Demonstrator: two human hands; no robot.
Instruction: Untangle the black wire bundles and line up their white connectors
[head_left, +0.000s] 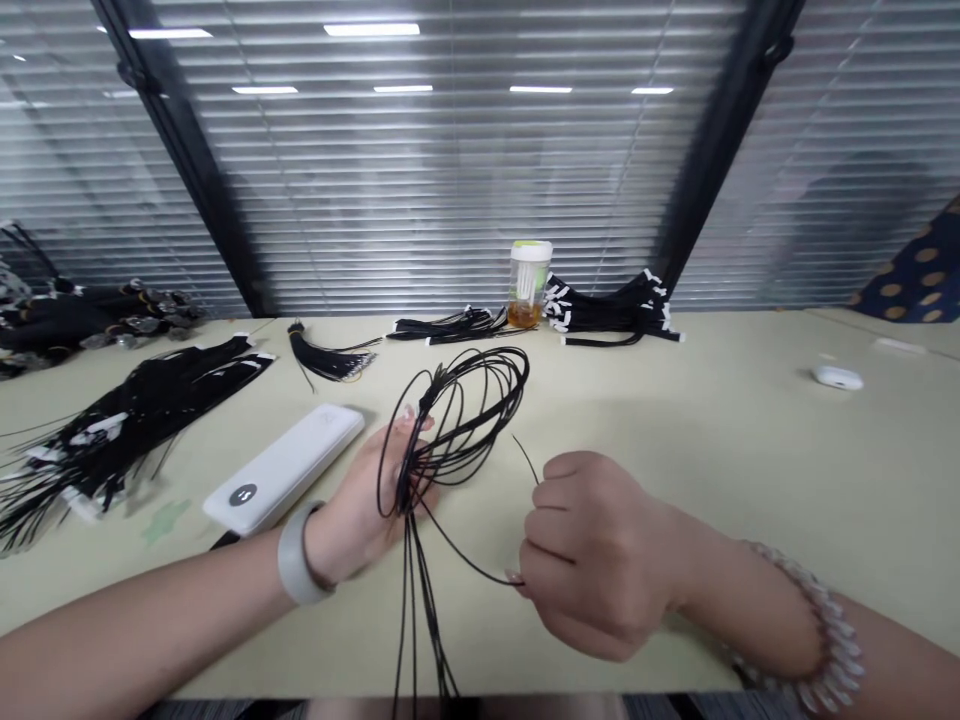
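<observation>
My left hand [371, 495] is closed round a coil of thin black cords [469, 410], whose loops stand up above the beige table [750, 450]. The cords' loose tails hang down past the table's front edge. My right hand [592, 550] is curled shut on one single black strand [465, 550] that runs back to the coil; its free tip sticks up beside my knuckles. A pale bangle sits on my left wrist and a beaded bracelet on my right.
A white power bank [289, 465] lies just left of my left hand. Bundles of black cords with white tags [120, 420] lie at the left and at the back [611, 305]. A clear jar with a green lid [529, 283] and a white earbud case [838, 377] stand farther off.
</observation>
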